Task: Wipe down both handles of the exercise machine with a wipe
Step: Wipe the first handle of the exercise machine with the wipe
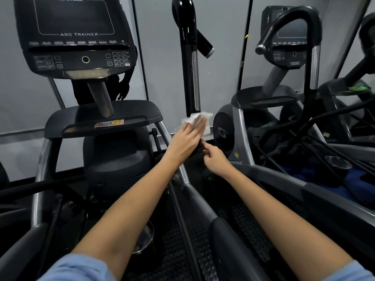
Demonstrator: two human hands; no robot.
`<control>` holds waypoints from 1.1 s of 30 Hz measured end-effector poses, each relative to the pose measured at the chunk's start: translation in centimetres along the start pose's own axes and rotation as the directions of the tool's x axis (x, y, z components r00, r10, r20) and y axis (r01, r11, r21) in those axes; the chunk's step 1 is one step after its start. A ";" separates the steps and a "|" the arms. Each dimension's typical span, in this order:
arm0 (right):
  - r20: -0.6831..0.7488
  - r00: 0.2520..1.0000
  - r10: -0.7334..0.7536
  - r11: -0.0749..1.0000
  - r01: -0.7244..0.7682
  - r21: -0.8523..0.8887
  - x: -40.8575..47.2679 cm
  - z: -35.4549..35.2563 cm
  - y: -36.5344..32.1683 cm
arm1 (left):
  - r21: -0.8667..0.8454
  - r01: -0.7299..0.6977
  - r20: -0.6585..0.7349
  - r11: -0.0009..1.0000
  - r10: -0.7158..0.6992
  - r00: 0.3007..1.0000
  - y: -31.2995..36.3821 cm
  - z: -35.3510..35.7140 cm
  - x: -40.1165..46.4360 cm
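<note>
Black console with dark screen (pixel 74 16), lettered "ARC TRAINER", upper left, on grey post. Black moulded tray shelf (pixel 103 116) beneath it; small colourful printed card (pixel 109 123) lying on shelf's front ledge. Shiny round metal cup holder (pixel 145 238) low, centre. Second grey-and-black exercise machine (pixel 284 94) at right, own console marked "750AT". Green cloth (pixel 358 86) on shelf of third machine, far right. Another metal cup holder (pixel 337 161) lower right. Grey wall panels (pixel 162 47) behind.
</note>
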State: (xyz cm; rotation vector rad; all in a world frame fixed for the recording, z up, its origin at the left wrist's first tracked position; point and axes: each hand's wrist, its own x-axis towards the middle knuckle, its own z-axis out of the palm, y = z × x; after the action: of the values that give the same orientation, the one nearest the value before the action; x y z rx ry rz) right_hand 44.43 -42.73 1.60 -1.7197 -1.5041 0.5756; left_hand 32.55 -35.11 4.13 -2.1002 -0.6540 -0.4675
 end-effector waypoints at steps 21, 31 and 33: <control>-0.529 0.814 -0.239 0.938 0.334 0.091 -0.9 1.7 -1.8 | -0.344 -0.058 -0.083 0.937 0.031 0.996 1.1 -0.5 -2.3; -0.269 0.909 -0.319 0.946 0.320 -0.042 0.5 1.7 -3.1 | -0.514 0.210 -0.230 0.832 -0.370 0.900 -3.5 -2.9 1.0; -0.244 0.887 -0.391 0.914 0.344 -0.214 1.2 2.0 -3.4 | -0.417 0.288 -0.143 0.862 -0.375 0.916 -5.3 -3.6 3.0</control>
State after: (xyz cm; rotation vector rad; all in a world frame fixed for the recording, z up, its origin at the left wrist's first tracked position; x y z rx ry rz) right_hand 40.98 -41.06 3.21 -1.5003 -1.6456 0.0028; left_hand 31.36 -34.68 11.10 -2.2580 -0.8532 -1.0902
